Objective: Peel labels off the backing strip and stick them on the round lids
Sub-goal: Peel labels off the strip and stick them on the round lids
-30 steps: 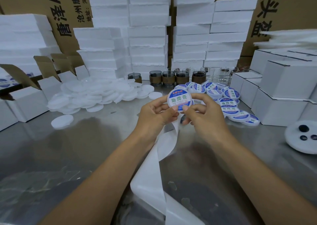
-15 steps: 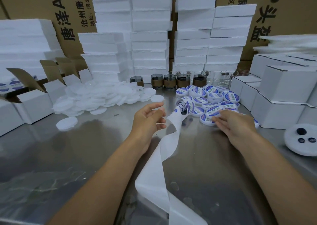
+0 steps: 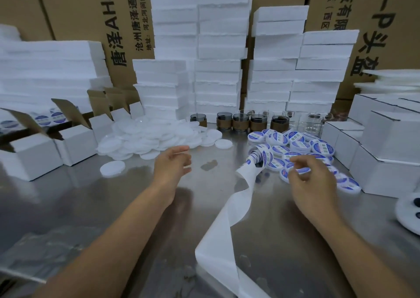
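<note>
head view: left hand (image 3: 172,164) grip slack, empty; right hand (image 3: 306,178) grip curled over blue-labelled white round lids (image 3: 322,148) at 2 o'clock, contents unclear; label writing blurred.

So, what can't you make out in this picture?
Head view only:
Right hand: blurred; whether it pinches anything is unclear.
Labelled lids: print too small to read.
Backing strip: near end cut off by the bottom edge.
White disc: cut off by the right edge.
Open boxes: flaps hide most contents.
</note>
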`<move>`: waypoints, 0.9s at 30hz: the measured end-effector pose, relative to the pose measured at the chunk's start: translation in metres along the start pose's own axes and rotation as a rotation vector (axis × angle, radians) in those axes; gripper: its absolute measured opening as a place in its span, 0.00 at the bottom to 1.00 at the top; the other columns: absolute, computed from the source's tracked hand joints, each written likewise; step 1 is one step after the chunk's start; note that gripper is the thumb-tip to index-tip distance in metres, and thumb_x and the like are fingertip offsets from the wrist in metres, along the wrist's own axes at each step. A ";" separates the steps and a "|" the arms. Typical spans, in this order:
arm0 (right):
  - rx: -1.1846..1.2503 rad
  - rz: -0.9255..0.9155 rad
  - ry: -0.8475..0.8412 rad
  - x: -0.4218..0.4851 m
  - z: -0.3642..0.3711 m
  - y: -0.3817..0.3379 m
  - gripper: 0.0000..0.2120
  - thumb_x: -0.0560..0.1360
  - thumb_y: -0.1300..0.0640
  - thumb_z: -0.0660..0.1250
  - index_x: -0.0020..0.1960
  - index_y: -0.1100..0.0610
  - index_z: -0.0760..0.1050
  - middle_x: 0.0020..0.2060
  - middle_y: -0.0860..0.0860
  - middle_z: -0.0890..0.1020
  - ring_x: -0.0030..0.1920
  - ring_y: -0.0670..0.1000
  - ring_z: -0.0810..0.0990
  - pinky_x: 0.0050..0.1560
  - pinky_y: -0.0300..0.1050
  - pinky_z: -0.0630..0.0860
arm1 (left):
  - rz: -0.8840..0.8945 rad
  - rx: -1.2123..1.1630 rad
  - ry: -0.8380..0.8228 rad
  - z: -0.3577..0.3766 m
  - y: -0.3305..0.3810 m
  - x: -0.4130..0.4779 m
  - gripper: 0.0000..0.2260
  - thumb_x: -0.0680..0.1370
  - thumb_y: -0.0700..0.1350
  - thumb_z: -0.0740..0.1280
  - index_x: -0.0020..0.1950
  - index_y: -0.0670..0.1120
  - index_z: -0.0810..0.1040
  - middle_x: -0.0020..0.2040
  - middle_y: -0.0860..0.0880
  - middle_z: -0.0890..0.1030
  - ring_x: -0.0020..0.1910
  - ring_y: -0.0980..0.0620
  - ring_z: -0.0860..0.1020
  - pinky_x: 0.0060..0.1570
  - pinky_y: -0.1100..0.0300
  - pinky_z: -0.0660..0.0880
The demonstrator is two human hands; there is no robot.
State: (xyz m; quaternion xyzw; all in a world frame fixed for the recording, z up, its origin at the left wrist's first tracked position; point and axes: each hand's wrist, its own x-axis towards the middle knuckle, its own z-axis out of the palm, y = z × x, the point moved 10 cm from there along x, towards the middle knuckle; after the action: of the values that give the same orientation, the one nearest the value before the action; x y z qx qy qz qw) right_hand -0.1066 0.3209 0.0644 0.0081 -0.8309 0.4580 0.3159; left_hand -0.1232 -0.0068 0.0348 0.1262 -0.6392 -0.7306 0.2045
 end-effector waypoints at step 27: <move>0.171 0.015 -0.110 -0.008 0.025 -0.018 0.06 0.75 0.61 0.64 0.44 0.51 0.77 0.37 0.47 0.79 0.33 0.50 0.77 0.32 0.34 0.70 | 0.452 0.394 -0.260 0.042 0.064 -0.028 0.23 0.71 0.46 0.74 0.61 0.55 0.66 0.54 0.60 0.73 0.45 0.59 0.76 0.41 0.68 0.75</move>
State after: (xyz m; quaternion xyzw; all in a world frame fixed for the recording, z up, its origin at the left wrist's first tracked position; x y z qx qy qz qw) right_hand -0.1080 0.2889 0.0648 0.0539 -0.8048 0.5286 0.2646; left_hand -0.1084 0.0371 0.1020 -0.0759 -0.8009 -0.5390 0.2498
